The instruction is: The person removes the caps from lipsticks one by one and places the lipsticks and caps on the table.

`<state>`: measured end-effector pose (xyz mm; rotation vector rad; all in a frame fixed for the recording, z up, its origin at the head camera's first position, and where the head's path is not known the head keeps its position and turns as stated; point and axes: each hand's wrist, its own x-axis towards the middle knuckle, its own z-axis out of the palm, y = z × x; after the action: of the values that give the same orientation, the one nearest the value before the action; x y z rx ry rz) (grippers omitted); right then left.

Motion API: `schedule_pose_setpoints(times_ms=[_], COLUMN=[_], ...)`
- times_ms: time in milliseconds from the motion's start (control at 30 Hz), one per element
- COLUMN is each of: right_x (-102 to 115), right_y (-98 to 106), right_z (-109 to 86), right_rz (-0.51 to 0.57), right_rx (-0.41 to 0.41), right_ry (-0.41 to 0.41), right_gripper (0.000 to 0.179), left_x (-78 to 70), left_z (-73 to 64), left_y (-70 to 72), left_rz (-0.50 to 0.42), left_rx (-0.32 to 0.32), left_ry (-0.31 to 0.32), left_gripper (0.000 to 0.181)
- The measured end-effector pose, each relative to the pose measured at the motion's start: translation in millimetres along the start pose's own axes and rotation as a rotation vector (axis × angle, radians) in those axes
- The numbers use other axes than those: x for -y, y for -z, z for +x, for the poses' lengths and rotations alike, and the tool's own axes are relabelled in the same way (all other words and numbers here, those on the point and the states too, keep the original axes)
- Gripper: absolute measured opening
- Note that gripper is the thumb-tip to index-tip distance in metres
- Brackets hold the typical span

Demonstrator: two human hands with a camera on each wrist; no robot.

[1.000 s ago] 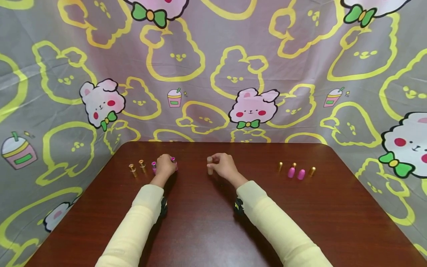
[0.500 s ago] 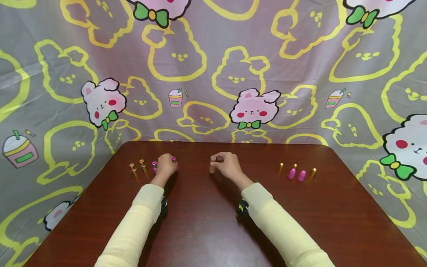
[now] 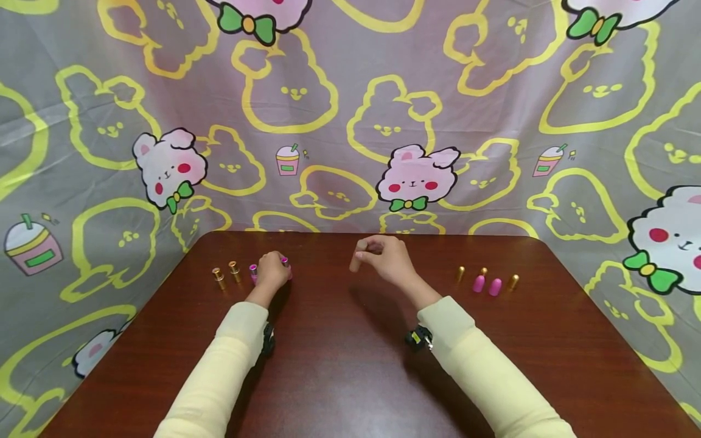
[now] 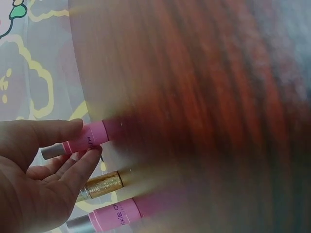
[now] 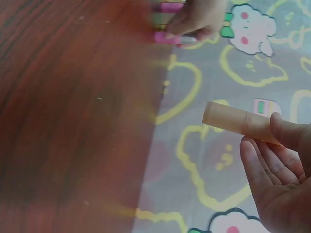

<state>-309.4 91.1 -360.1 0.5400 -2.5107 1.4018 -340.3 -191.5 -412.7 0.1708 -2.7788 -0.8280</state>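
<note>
In the head view my left hand (image 3: 272,272) stays low at the left, its thumb and fingers pinching a pink lipstick tube (image 4: 87,138) with a silver collar. The tube stands upright on the table. A second pink tube (image 4: 116,213) and a glittery gold tube (image 4: 107,184) stand beside that hand in the left wrist view. My right hand (image 3: 386,258) is raised over the middle of the table. Between its thumb and fingertips it grips a slim beige lipstick tube (image 5: 238,120), which is tilted and off the table.
Two gold tubes (image 3: 218,278) stand farther left. Pink bullet-shaped caps (image 3: 479,283) and several gold caps (image 3: 513,281) stand in a group at the right. The brown table (image 3: 328,365) ends at a patterned cloth (image 3: 339,207) behind.
My right hand has lifted the beige tube off the table, moving slightly right, and the tube has gone from upright to tilted. The left hand stays on the pink tube.
</note>
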Motion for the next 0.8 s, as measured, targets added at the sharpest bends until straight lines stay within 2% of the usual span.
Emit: schedule_pose_setpoints(times_ms=[200, 367, 600, 800], right_x=[11, 13, 12, 13], right_y=[22, 38, 50, 53], right_z=[-5.2, -8.2, -8.4, -8.8], right_rz=[0.052, 0.154, 0.492, 0.749], right_rx=[-0.016, -0.034, -0.073, -0.154], right_ry=[0.036, -0.003, -0.09, -0.082], right_gripper=[0.014, 0.023, 0.035, 0.031], left_x=[-2.0, -6.6, -14.0, -24.0], left_z=[0.3, 1.7, 1.0, -1.3], left_y=[3.8, 7.6, 12.0, 13.6], left_rz=[-0.02, -0.03, -0.06, -0.11], left_rx=[0.016, 0.03, 0.006, -0.068], left_ry=[0.025, 0.026, 0.008, -0.055], left_gripper=[0.033, 0.051, 0.06, 0.06])
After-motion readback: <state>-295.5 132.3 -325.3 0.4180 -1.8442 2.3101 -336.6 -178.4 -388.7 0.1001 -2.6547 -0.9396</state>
